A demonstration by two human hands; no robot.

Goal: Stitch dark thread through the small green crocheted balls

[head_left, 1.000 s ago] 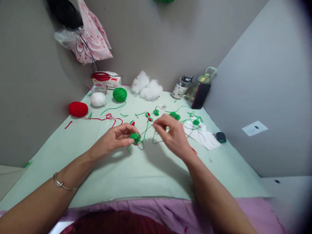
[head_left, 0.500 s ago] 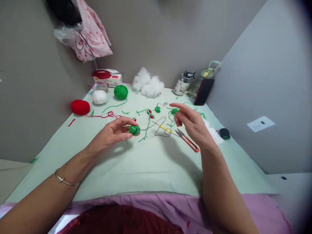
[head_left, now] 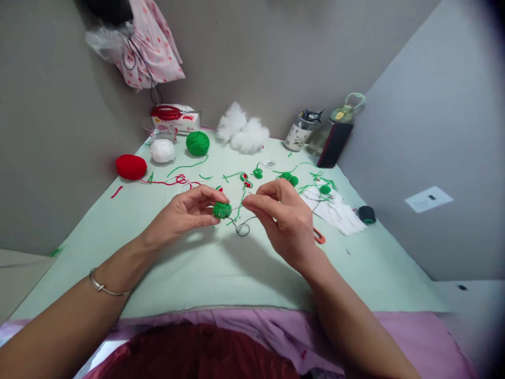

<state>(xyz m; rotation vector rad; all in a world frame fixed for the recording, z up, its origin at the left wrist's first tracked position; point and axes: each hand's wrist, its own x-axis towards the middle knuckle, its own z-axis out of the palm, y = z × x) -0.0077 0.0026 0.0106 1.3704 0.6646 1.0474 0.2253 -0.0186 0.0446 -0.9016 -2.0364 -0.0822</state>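
Between the thumb and fingers of my left hand (head_left: pixel 193 210) is a small green crocheted ball (head_left: pixel 222 210), held just above the table. My right hand (head_left: pixel 282 221) is closed in a pinch to the right of it. A thin needle (head_left: pixel 238 208) runs from those fingertips toward the ball; whether its tip is in the stitches I cannot tell. Dark thread (head_left: pixel 243 229) hangs in a loop under the ball and leads toward my right hand. Orange thread snips (head_left: pixel 319 236) lie mostly hidden behind that hand.
Red yarn (head_left: pixel 131 167), white yarn (head_left: pixel 162 151) and green yarn (head_left: pixel 198 143) lie back left. White stuffing (head_left: pixel 242 129) sits at the back. A pen jar (head_left: pixel 298 137), bottle (head_left: pixel 342 113) and phone (head_left: pixel 335 146) stand back right. White paper (head_left: pixel 335 213) and green scraps lie right.
My right hand has come down and left toward the ball, its fingers closing to a pinch on the needle. The left hand still holds the ball, now turned. Thread has bunched beneath it.
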